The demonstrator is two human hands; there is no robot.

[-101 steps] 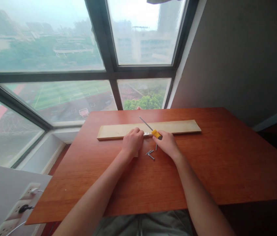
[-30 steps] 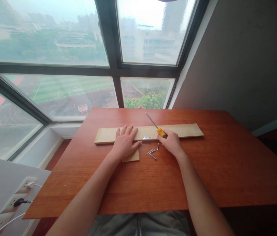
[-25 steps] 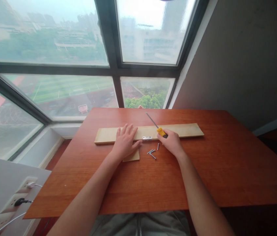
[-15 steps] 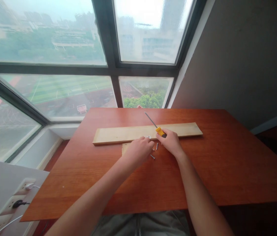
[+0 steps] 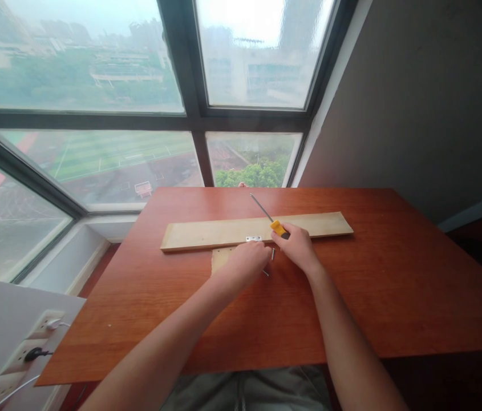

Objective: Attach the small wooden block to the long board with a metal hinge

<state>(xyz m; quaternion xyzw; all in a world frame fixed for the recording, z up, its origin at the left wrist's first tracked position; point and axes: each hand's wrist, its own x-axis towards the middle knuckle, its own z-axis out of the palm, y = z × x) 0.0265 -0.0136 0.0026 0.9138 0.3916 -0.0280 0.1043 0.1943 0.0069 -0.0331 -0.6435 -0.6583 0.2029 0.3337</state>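
My right hand [image 5: 296, 245] grips a screwdriver [image 5: 279, 229] by its yellow and black handle, its metal shaft tilted up and to the left over a long pale wooden board [image 5: 206, 234]. Beside it, my left hand [image 5: 249, 260] is closed, fingers bent down towards the tabletop; whatever they pinch is hidden. Just beyond its knuckles a small silver metal plate with holes [image 5: 253, 238] rests at the board's near edge. Under the left hand lies a smaller wooden piece [image 5: 219, 260], partly covered. One screw [image 5: 273, 254] lies between my hands, another [image 5: 266, 273] by the left hand.
The reddish-brown wooden table [image 5: 146, 308] spreads around the boards. Large windows [image 5: 129, 151] stand behind it, and a grey wall [image 5: 416, 103] rises at the right. Wall sockets with plugs [image 5: 31, 354] are at the lower left.
My left hand has shifted slightly to the right and nearer to me, uncovering more of the metal plate and covering more of the screws. My right hand and screwdriver stay nearly still.
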